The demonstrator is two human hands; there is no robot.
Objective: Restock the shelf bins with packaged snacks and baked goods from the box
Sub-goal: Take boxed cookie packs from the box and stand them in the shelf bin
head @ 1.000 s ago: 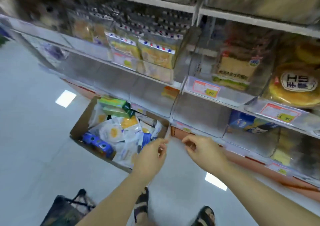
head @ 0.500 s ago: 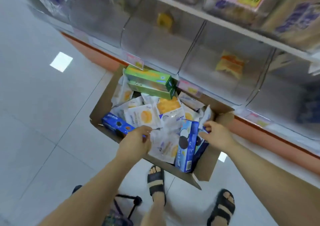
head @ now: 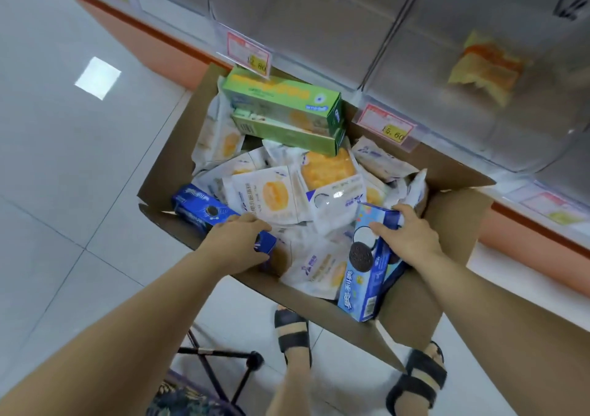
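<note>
An open cardboard box [head: 459, 224] sits on the floor against the bottom shelf, filled with white wrapped pastries [head: 271, 195], two green boxes [head: 287, 109] and blue cookie boxes. My left hand [head: 236, 243] grips the near end of a dark blue cookie box [head: 201, 209] lying along the box's left wall. My right hand [head: 408, 236] grips the top of a light blue cookie box [head: 367, 275] that stands on end at the near right corner.
Clear shelf bins [head: 424, 73] with red and yellow price tags [head: 384, 123] hang just above the box; one bin holds an orange packet [head: 485, 67]. My sandalled feet [head: 293, 335] and a folding stool [head: 217, 361] are close below the box. Tiled floor lies to the left.
The view dropped from the shelves to the box. Both hands went down into it; the left took hold of the dark blue box, the right the light blue one.
</note>
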